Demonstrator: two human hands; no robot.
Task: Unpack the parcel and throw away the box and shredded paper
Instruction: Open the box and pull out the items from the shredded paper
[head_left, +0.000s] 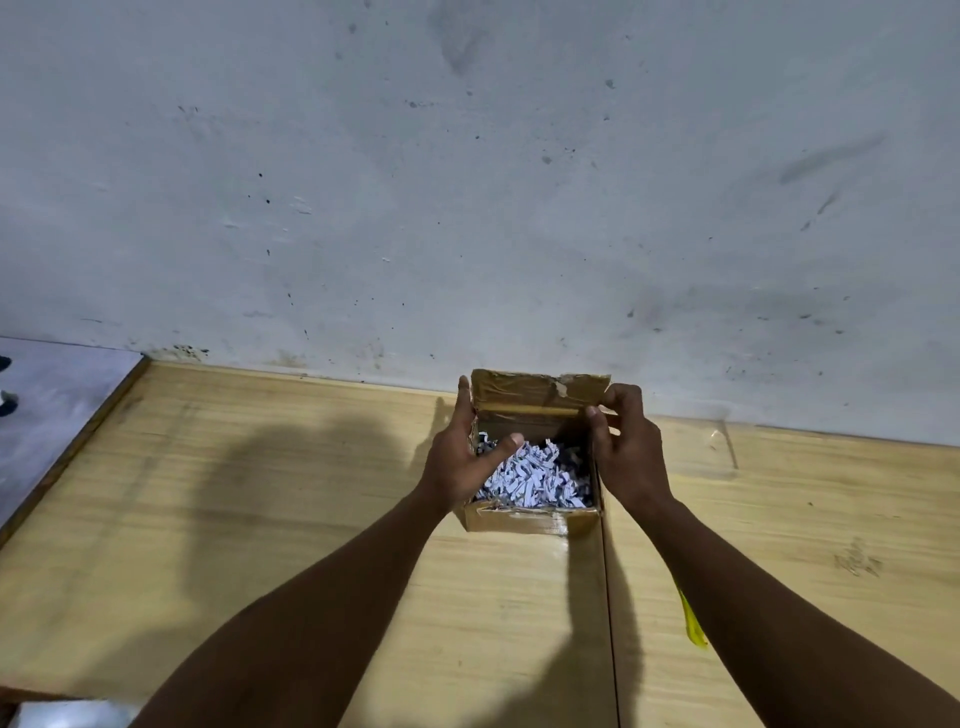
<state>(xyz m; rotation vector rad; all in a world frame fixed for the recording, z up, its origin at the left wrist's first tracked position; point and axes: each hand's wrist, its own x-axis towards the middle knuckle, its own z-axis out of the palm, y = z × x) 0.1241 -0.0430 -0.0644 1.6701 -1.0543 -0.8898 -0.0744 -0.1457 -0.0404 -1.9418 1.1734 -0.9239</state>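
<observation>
A small brown cardboard box (530, 521) stands open on the wooden table, near the wall. Its far flap (524, 391) is raised upright. White shredded paper (535, 478) fills the inside and hides whatever lies beneath. My left hand (462, 457) grips the box's left wall, with the thumb reaching over the shreds. My right hand (631, 452) holds the right wall and the corner of the raised flap.
The light wooden table (311, 519) has a seam running toward me from the box. A stained white wall (467, 182) rises right behind the box. A yellow strip (693, 621) lies by my right forearm. A grey floor (47, 410) shows at the left.
</observation>
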